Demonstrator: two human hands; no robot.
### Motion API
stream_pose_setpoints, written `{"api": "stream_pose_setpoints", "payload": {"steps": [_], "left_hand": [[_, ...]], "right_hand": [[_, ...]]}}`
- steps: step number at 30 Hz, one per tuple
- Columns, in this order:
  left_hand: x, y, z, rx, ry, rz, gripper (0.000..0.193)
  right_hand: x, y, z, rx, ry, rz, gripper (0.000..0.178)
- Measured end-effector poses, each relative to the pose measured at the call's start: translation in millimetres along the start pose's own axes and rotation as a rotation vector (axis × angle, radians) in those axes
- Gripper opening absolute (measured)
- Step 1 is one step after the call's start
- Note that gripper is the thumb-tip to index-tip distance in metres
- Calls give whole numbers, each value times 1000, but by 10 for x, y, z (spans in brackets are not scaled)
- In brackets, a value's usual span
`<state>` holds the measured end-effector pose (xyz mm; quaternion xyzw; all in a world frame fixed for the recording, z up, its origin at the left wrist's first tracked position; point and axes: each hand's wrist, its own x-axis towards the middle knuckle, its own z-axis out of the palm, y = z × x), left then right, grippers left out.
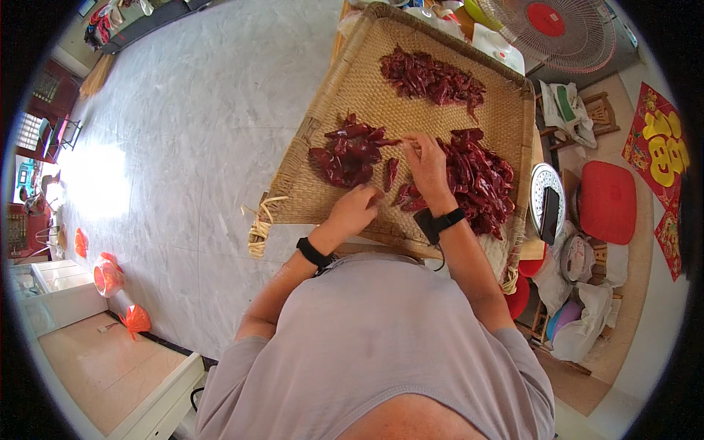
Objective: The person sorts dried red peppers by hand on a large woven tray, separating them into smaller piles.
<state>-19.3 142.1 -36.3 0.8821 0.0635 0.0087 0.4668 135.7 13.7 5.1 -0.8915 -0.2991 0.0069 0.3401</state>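
Dried red chili peppers lie in separate heaps on a woven bamboo tray [293, 202]. My right hand [427, 167] is between the left heap [346, 158] and the large right heap [480, 180], its fingers pinched at the end of a dried chili pepper [390, 141] that reaches toward the left heap. My left hand [354, 214] is low over the near side of the tray, just below the left heap. Its fingers are curled together, and what they hold, if anything, is hidden. A single chili [391, 173] lies between the hands.
A third heap of darker chili pieces [433, 79] lies at the tray's far side. Beyond the far right corner stands a fan [546, 22]. To the right are a red stool [607, 202] and a round white perforated lid [546, 183]. Orange bags [136, 320] sit on the floor at left.
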Motion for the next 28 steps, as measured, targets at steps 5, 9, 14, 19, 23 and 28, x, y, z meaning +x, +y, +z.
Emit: {"api": "stream_pose_setpoints", "payload": {"steps": [5,9,14,19,23,28], "left_hand": [[-32,-79,34,-9,9,65,30],[-37,-113,51,-13,-35,57,31],[-59,-135,53,33,-20,150,30],[-68,-103,58,-91,25,134,23],[-67,-129,110,-76,66,129,22],[-83,-118,137,6,89,156,24]], "right_hand": [[-171,-6,164,-275,-258,158,45],[-224,-51,302,-302,-319,225,47],[-104,-6,129,-137,-295,300,45],[36,-203,-196,605,-44,263,36],[-257,-199,-447,342,95,220,24],[-909,128,-492,129,76,256,20]]}}
